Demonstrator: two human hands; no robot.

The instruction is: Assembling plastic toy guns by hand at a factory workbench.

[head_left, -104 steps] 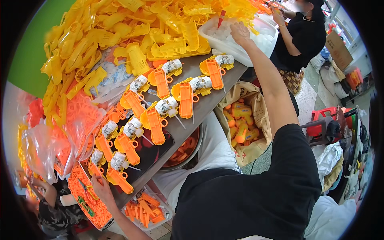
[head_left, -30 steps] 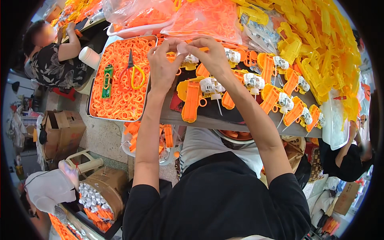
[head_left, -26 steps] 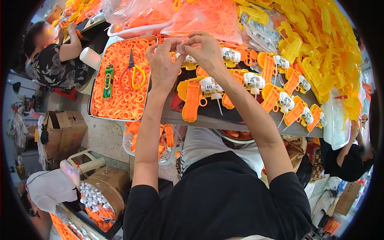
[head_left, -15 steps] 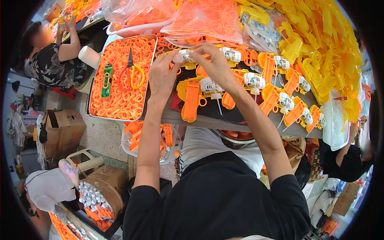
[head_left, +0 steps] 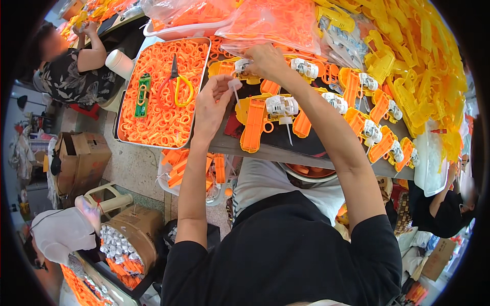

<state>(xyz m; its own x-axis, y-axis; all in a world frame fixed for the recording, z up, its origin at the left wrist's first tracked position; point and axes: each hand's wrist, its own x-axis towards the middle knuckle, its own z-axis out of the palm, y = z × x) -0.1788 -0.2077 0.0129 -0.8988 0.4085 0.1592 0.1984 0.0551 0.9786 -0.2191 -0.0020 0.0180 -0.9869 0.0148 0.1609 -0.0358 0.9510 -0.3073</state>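
Note:
My left hand (head_left: pixel 214 104) pinches a small white plastic piece with a thin stem (head_left: pixel 235 85) between thumb and fingers. To its right and a little farther off, my right hand (head_left: pixel 268 62) has its fingers bent down onto a white mechanism (head_left: pixel 242 66) at the back left of the rows; its fingertips are partly hidden. That mechanism sits in a yellow toy-gun half shell (head_left: pixel 217 69). Nearest my hands lies another half shell with an orange handle (head_left: pixel 252 125) and a white mechanism (head_left: pixel 282 105); a similar thin-stemmed white piece (head_left: pixel 287 121) hangs from it.
To the left, a metal tray (head_left: pixel 125 135) of orange rings holds scissors (head_left: pixel 175 84) and a green part (head_left: pixel 142 96). Bagged orange parts (head_left: pixel 275 25) lie behind, and yellow shells (head_left: pixel 408 56) are heaped right. Several assemblies (head_left: pixel 380 143) line the table's right. Co-workers sit at both sides.
My hands have separated: the left has drawn back toward me with the small white piece, while the right stays at the back-left mechanism. The whole view has shifted slightly.

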